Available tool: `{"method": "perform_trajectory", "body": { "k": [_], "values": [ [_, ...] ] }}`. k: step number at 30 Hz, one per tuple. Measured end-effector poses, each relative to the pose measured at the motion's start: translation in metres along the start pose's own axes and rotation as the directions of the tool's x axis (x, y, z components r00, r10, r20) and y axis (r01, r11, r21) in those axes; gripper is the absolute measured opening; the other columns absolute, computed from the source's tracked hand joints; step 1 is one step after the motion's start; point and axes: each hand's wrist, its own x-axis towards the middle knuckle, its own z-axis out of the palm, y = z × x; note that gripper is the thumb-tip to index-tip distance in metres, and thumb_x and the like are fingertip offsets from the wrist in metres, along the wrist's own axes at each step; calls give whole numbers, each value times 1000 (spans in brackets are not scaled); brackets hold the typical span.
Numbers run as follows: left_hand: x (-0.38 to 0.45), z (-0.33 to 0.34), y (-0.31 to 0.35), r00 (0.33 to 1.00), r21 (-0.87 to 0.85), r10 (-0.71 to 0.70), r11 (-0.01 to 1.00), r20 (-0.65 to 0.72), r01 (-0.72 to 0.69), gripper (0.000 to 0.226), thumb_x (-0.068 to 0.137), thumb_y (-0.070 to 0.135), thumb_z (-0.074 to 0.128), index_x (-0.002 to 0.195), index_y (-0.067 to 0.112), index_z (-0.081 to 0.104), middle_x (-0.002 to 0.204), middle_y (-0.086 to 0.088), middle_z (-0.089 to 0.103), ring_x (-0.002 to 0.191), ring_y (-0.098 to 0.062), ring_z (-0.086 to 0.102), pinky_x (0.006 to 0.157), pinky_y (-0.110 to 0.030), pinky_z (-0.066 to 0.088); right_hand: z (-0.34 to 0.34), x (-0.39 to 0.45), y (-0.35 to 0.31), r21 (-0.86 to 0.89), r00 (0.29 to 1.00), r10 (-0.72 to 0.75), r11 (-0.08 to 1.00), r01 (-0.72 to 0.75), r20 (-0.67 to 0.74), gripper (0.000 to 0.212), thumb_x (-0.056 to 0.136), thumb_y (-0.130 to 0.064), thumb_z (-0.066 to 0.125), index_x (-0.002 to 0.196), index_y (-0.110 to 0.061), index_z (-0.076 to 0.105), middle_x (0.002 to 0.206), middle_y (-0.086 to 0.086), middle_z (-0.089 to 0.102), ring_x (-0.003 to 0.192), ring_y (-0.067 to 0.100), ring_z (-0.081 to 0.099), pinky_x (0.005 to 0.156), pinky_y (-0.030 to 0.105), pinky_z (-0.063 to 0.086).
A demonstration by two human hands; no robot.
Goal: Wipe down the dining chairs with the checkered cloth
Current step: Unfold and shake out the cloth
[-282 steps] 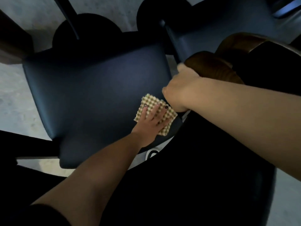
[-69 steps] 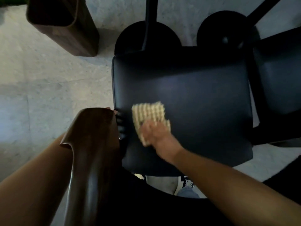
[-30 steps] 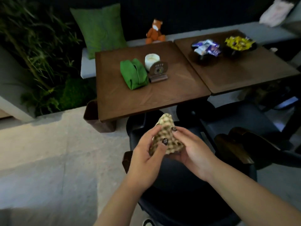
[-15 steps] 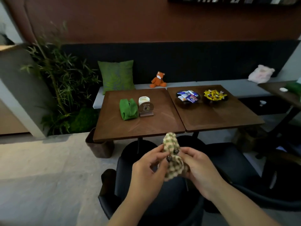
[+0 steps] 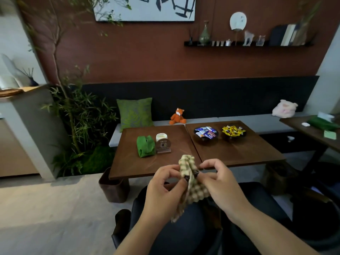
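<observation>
The checkered cloth, tan and cream, hangs bunched between both hands in front of me. My left hand pinches its left side with thumb and fingers. My right hand pinches its right side, fingers curled. Below the hands sits a dark blue dining chair, with its seat under my arms. A second dark chair stands at the lower right, partly cut off by the frame edge.
Two brown wooden tables stand ahead, carrying a green pouch, a candle jar, a small sign and two snack bowls. A brown bin stands under the left table. Bench, cushion and plants lie behind; pale floor at left.
My view has risen from the chair seat to the room. Both hands lifted the cloth off the seat and now hold it together, spreading it slightly.
</observation>
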Motion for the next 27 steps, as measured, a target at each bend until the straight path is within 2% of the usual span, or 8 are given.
{"method": "perform_trajectory", "body": {
  "k": [5,9,12,15,17,20,24,27],
  "values": [
    [16,-38,12,962,-386,-264,896,-68,219,30,94,8,57,68,20,64,73,-3,66,71,-19,61,66,-35,50,-11,8,-23,-169,991,-135,977,131,-11,25,91,-10,52,82,-31,60,80,1,70,72,13,64,66,26,48],
    [24,-62,23,942,-428,-326,864,-78,263,13,96,16,60,84,15,65,72,-2,72,62,-13,68,52,-28,55,-27,16,-41,-333,993,-92,936,114,80,29,94,-10,51,81,-30,66,86,-4,71,80,12,65,72,26,48],
    [25,-64,32,953,-433,-301,863,-25,261,6,97,14,57,99,13,63,79,-3,75,67,-16,72,53,-26,56,-20,10,-50,-577,959,-250,767,280,132,23,88,-11,60,82,-32,65,96,-12,61,88,3,58,77,18,45],
    [23,-61,40,959,-440,-285,861,2,256,13,97,17,57,109,10,59,83,-6,76,70,-18,74,54,-26,56,10,-13,-56,-472,849,-490,712,520,195,12,78,-23,72,84,-31,64,91,-16,58,89,1,58,77,12,43],
    [22,-59,42,954,-450,-301,849,15,275,19,95,17,62,111,8,59,84,-9,76,70,-20,73,53,-28,56,33,-25,-55,-377,809,-533,716,587,248,28,72,-38,77,94,-28,63,94,-18,60,93,0,59,78,9,43],
    [21,-64,41,934,-500,-353,799,61,334,30,85,15,71,112,6,61,89,-13,76,73,-23,73,56,-31,58,55,-26,-45,-396,827,-507,726,562,244,56,67,-54,76,112,-31,54,110,-23,53,106,-8,50,85,1,36],
    [17,-74,33,930,-465,-329,805,166,368,28,85,7,68,113,6,63,98,-14,75,82,-22,73,63,-28,57,65,-16,-35,-425,811,-566,704,568,148,28,79,-23,75,103,-25,63,99,-14,58,95,-2,55,79,6,40],
    [15,-78,24,941,-283,-318,898,112,337,19,91,4,64,107,15,68,94,-5,77,80,-16,74,60,-24,56,60,-6,-32,-357,850,-514,778,518,114,2,84,-19,68,85,-21,68,84,-10,61,80,3,58,68,12,43]
  ]
}}
